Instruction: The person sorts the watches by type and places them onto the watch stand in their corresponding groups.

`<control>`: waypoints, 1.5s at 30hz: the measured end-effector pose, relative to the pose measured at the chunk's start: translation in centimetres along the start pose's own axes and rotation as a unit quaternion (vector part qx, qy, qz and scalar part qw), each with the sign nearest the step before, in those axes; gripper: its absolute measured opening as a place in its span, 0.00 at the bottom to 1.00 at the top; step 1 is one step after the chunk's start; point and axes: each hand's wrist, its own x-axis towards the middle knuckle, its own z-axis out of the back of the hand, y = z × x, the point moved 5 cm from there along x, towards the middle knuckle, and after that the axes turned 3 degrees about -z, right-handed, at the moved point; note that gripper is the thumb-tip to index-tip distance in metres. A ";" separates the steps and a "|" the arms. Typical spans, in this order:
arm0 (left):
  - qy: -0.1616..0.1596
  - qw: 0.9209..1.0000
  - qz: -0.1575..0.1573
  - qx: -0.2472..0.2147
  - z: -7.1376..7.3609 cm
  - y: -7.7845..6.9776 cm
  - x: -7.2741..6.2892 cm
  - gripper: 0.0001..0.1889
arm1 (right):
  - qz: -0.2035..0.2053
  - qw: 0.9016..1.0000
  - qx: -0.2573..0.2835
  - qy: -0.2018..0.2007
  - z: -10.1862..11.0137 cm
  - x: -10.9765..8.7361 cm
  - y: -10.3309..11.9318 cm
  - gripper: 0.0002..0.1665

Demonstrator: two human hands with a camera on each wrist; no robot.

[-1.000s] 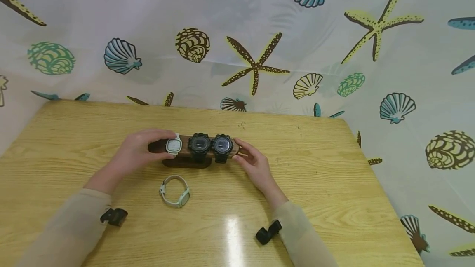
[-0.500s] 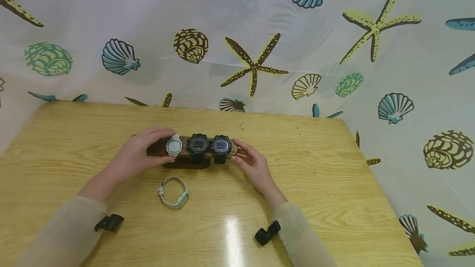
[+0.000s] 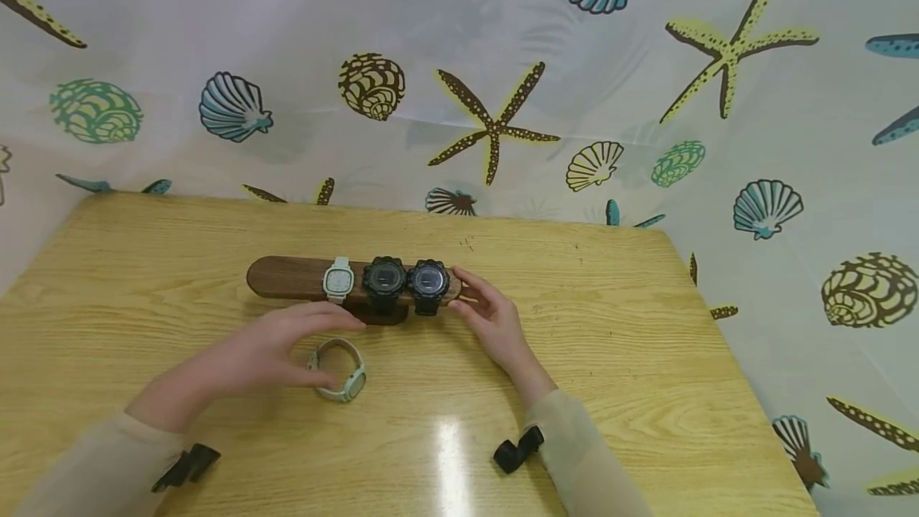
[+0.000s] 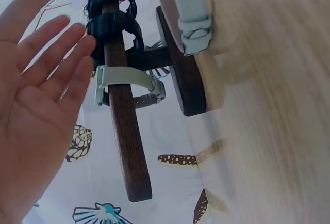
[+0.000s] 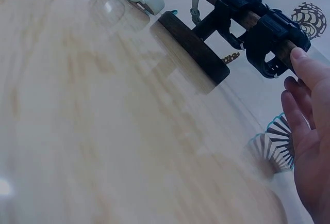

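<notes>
A dark wooden watch stand [image 3: 283, 278] with a raised bar stands on the table. On its bar are a pale watch [image 3: 338, 281] and two chunky black watches, one nearer the middle [image 3: 385, 278] and one at the right [image 3: 429, 279]. My right hand [image 3: 498, 333] pinches the bar's right end between thumb and fingers, as the right wrist view also shows. A second pale watch [image 3: 355, 385], its strap closed in a loop, lies in front of the stand. Over its left side hovers my left hand [image 3: 262, 353], fingers extended, holding nothing.
The wooden table [image 3: 610, 373] runs back to a white cloth [image 3: 309, 30] printed with shells and starfish, which also hangs along the right side. Black camera mounts sit on the left [image 3: 187, 467] and right [image 3: 518, 450] sleeves.
My left hand has let go of the pale watch on the stand and moved down toward the loose one, uncovering the bar's left end. My right hand stays at the bar's right end.
</notes>
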 end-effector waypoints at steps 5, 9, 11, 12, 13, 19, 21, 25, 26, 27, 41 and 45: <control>0.098 0.994 0.047 -0.027 -1.9 0.3 -0.1 0.37 | -0.002 1.000 0.003 0.002 0.0 0.0 0.2 0.27; 0.116 0.993 0.031 -0.015 -2.9 0.5 0.0 0.40 | 0.003 1.000 0.000 0.003 0.0 0.1 0.2 0.28; 0.116 0.993 0.016 0.003 -3.4 0.6 0.1 0.41 | 0.006 1.000 0.002 0.001 0.1 0.1 -0.3 0.28; 0.115 0.993 0.012 0.012 -3.6 0.6 0.2 0.41 | 0.005 1.000 0.002 0.000 0.1 0.1 -0.3 0.28; 0.116 0.993 0.012 0.018 -3.8 0.7 0.2 0.41 | 0.004 1.000 0.003 0.000 0.1 0.1 -0.4 0.28; 0.127 0.990 0.045 0.032 -4.3 1.1 0.4 0.36 | 0.001 1.000 -0.005 0.001 0.1 0.0 0.0 0.28; 0.131 0.989 0.054 0.034 -4.3 1.1 0.5 0.34 | 0.003 1.000 -0.007 0.000 0.1 0.0 0.0 0.28; 0.135 0.988 0.059 0.036 -4.5 1.3 0.7 0.31 | 0.003 1.000 -0.005 0.000 0.1 0.0 0.1 0.28; 0.136 0.988 0.059 0.036 -4.5 1.4 0.7 0.30 | 0.003 1.000 -0.005 0.001 0.1 0.0 0.2 0.28; 0.136 0.988 0.058 0.035 -4.6 1.4 0.7 0.30 | 0.003 1.000 -0.005 0.002 0.1 0.0 0.2 0.28; 0.116 0.991 0.025 0.064 -4.5 1.2 0.7 0.24 | 0.001 1.000 -0.006 0.006 0.0 -0.1 0.0 0.28; 0.110 0.992 0.019 0.059 -4.6 1.6 0.4 0.22 | -0.003 1.000 -0.005 0.005 0.0 -0.1 0.1 0.28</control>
